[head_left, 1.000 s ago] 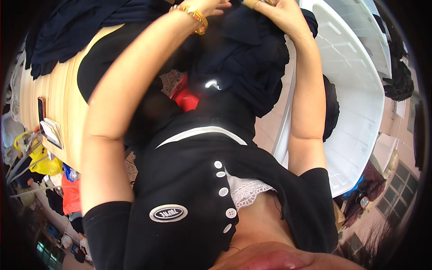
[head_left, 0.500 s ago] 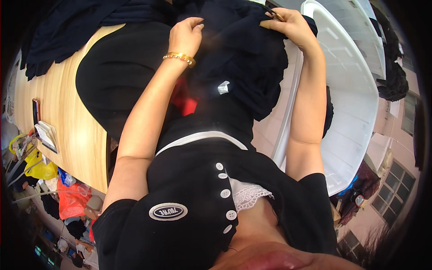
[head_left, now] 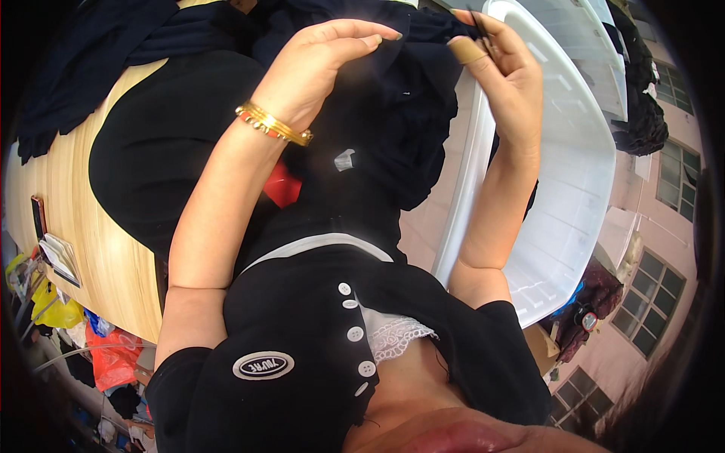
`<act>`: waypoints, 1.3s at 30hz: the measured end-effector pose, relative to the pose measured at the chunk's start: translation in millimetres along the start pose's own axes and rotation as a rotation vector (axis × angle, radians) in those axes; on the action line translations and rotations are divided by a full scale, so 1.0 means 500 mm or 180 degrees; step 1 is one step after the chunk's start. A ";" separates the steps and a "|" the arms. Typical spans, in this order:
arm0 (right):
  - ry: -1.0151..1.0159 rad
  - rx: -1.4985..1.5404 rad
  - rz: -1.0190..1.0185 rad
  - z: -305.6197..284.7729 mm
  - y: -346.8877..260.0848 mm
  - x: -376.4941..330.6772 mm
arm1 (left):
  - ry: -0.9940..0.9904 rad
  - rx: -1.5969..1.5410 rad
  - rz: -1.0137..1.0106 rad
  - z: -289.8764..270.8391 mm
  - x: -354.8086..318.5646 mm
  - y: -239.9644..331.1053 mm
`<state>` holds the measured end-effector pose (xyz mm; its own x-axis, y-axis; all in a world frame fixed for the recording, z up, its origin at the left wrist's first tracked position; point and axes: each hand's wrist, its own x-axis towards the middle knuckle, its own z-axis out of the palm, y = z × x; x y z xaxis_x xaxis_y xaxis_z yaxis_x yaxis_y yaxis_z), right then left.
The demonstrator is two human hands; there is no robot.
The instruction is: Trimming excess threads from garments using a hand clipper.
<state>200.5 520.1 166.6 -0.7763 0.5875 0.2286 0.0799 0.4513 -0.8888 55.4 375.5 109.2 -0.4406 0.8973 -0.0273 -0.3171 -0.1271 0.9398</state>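
Dark navy cloth (head_left: 411, 143), seemingly a garment, lies gathered over my lap, with a small pale tag (head_left: 345, 160) on it. My left hand (head_left: 317, 64), with gold bracelets at the wrist, hovers over the cloth. Its thumb and fingers are drawn close together, and I cannot make out what is between them. My right hand (head_left: 502, 79) is raised at the cloth's right side, beside the white tub. It grips a small dark pair of snips (head_left: 482, 34), seen nearly edge-on. A tan covering wraps the right thumb tip.
A white plastic tub (head_left: 570, 166) stands close on my right. At left is a pale wooden table (head_left: 124, 264) with black cloth (head_left: 162, 143) and more navy cloth (head_left: 91, 94) on it. A phone-like dark object and a small stack of papers (head_left: 60, 259) sit near its edge.
Both hands have come up off the cloth and nearer to me. My left hand has moved right, toward the right one. The right hand has turned, still holding the snips.
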 end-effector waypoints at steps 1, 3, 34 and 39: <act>-0.0332 -0.0004 -0.0110 -0.008 0.008 -0.001 | -0.0018 -0.0019 -0.0025 0.000 -0.002 0.000; -0.0449 -0.0096 -0.0149 -0.008 0.021 -0.008 | 0.0049 -0.0173 -0.0095 -0.004 -0.014 0.008; -0.0681 -0.1327 -0.1146 0.045 0.050 0.001 | 0.0470 -0.0396 -0.0106 -0.019 -0.014 0.021; -0.0649 -0.1255 -0.1100 0.045 0.050 0.002 | 0.0427 -0.0459 -0.0026 -0.020 -0.013 0.011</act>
<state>187.7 517.0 135.7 -0.9009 0.2367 0.3639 -0.0032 0.8345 -0.5510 47.9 364.9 111.2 -0.5425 0.8353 -0.0889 -0.4338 -0.1879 0.8812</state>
